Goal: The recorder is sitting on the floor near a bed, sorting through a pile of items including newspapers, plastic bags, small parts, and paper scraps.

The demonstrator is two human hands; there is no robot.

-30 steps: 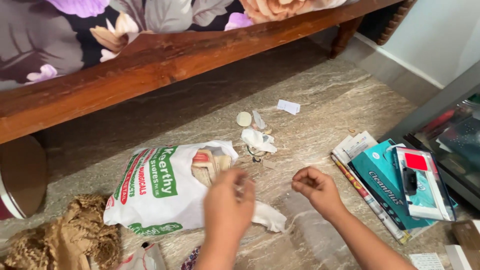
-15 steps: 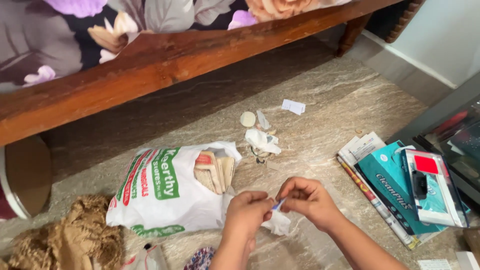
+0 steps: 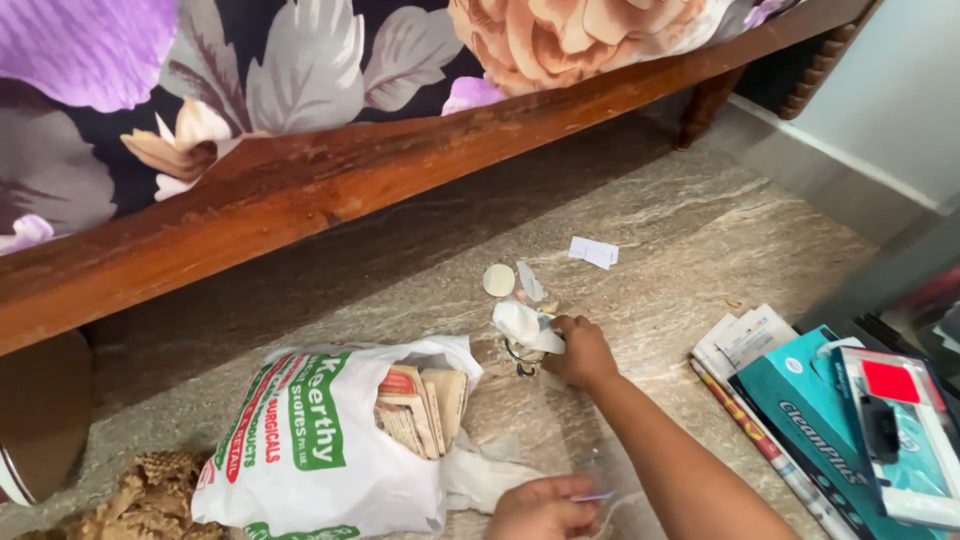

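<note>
White crumpled wrapper [image 3: 522,325] pinched by right hand [image 3: 580,352].

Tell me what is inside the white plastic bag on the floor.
The white plastic bag lies open toward the right. In its mouth stand several flat tan and reddish packets, side by side. What lies deeper inside is hidden by the opaque plastic.

Landmark: plastic bag [image 3: 320,450], white with green and red print. Inside it, tan and reddish packets [image 3: 425,405]. Left of bag: brown knitted cloth [image 3: 140,505]. Above bag: brown wooden frame [image 3: 330,185]; dark mattress [image 3: 300,60] with purple, grey and peach flowers. Right of bag: crumpled wrapper [image 3: 522,325], apparently white; teal boxes [image 3: 810,410]. Floor [image 3: 700,230] beige, grey-veined.
</note>
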